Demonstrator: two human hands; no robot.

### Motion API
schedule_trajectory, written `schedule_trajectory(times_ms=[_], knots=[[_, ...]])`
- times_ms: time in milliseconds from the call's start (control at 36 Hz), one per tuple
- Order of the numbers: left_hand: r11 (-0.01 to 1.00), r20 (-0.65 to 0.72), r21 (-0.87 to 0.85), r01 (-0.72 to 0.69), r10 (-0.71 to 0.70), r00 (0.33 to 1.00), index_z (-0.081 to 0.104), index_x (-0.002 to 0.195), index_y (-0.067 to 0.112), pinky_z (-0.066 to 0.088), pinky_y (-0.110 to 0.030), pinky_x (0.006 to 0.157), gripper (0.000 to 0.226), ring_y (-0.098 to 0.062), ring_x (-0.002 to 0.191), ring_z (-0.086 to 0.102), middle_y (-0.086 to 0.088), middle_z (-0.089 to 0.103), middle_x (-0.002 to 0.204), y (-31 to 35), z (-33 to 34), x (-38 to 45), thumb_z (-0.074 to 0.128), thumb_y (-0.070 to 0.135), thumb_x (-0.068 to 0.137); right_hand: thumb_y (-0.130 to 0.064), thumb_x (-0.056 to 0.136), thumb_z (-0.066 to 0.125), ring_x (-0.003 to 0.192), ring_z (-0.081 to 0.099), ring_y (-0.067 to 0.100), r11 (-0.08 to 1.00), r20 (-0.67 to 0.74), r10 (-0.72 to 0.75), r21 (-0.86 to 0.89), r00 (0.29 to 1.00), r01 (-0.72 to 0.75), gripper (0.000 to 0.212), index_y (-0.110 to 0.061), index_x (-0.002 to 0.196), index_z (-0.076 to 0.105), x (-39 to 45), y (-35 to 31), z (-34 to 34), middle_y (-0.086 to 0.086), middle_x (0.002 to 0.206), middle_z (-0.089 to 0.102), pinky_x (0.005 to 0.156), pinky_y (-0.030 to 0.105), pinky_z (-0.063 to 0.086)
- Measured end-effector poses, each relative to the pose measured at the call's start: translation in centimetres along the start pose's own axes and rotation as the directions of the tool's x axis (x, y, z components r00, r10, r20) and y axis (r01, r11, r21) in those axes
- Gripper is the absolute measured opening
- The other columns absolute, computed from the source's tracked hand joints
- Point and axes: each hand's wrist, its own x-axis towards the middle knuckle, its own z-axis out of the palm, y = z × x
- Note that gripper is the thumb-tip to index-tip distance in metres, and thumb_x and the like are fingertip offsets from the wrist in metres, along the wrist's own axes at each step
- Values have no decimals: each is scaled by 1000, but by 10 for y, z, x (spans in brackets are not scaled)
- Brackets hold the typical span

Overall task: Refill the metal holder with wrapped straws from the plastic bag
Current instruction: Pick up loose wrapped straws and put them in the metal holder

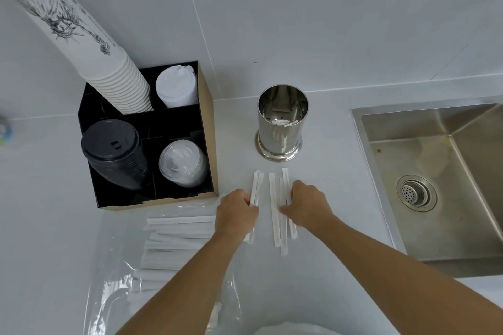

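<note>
Grips [239,211] [306,205] flanking loose straws [273,209]

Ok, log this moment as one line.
left hand: on loose wrapped straws | right hand: same | metal holder: nearly empty | plastic bag: holds more

metal holder [281,119] stands at back-centre of worktop [326,198], a few straw bits inside. loose wrapped straws [275,207] lie just in front of it, btw left hand [238,211] & right hand [306,205] (both touching them). plastic bag [152,266] w/ more straws front-left. cup organizer [147,139] left of holder. sink [441,179] at right.
</note>
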Motion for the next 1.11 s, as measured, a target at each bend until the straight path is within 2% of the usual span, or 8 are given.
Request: schedule_trajectory(times_ms=[83, 167, 306, 500, 611, 750, 889, 1111], knots=[[1000, -8, -7, -5, 5, 1000, 58, 79, 23, 37, -21, 50, 10, -10, 70, 56, 8, 58, 80, -5, -1, 0, 67, 19, 78, -11, 75, 59, 71, 55, 23, 999, 6, 20, -40, 1000, -19, 15, -17, 74, 44, 0, -5, -4, -1, 72, 52, 59, 27, 43], [999, -3, 24, -29, 29, 1000, 58, 78, 22, 37, -19, 49, 11, -9, 67, 55, 6, 59, 80, -7, 0, 0, 67, 17, 80, -2, 72, 56, 64, 52, 21, 996, 8, 35, -86, 999, -34, 23, -16, 65, 41, 0, -7, -8, 0, 67, 48, 59, 26, 44], [988, 16, 135, -75, 73, 997, 63, 78, 13, 33, -20, 45, 10, -10, 62, 52, -2, 62, 80, -8, 0, 1, 57, 9, 85, -3, 71, 57, 64, 53, 21, 992, 42, 43, -124, 998, -37, 20, -15, 65, 42, 1, -9, -14, 0, 67, 50, 55, 25, 44], [988, 41, 140, -66, 61, 997, 65, 76, 9, 38, -23, 46, 13, -20, 67, 58, -7, 64, 82, -7, -2, 3, 54, 4, 82, -6, 71, 57, 54, 72, 22, 992, 124, 64, 104, 990, -77, 13, -4, 80, 66, 4, -10, -16, 9, 66, 73, 54, 28, 57], [990, 46, 125, -60, 54, 997, 62, 77, 10, 38, -26, 52, 12, -22, 73, 58, -7, 63, 84, -8, -4, 0, 52, 6, 82, -9, 73, 55, 46, 70, 19, 988, 145, 51, 136, 988, -72, 11, -10, 81, 62, 4, -21, -9, 5, 65, 70, 44, 23, 48], [994, 43, 86, -71, 68, 997, 55, 75, 16, 34, -22, 47, 10, -19, 73, 55, -4, 61, 84, -8, -6, -3, 56, 15, 85, -18, 79, 58, 48, 70, 20, 991, 142, 55, 117, 988, -72, 7, -16, 84, 56, 6, -24, 0, 3, 80, 66, 52, 28, 59], [993, 43, 80, -90, 87, 995, 58, 96, 18, 48, -27, 62, 12, -20, 84, 60, -2, 60, 95, -11, -3, -4, 64, 22, 86, -38, 76, 72, 64, 67, 19, 1000, 66, 5, 16, 998, -6, 28, -19, 84, 53, 8, -27, 8, -1, 79, 61, 58, 30, 58], [995, 62, 49, -86, 83, 995, 58, 98, 17, 50, -33, 72, 17, -23, 89, 59, -2, 60, 100, -8, -1, -1, 64, 24, 84, -9, 73, 59, 66, 57, 22, 994, 53, 13, -113, 999, -7, 16, -17, 68, 46, 11, -26, 7, 0, 68, 54, 52, 24, 42]])
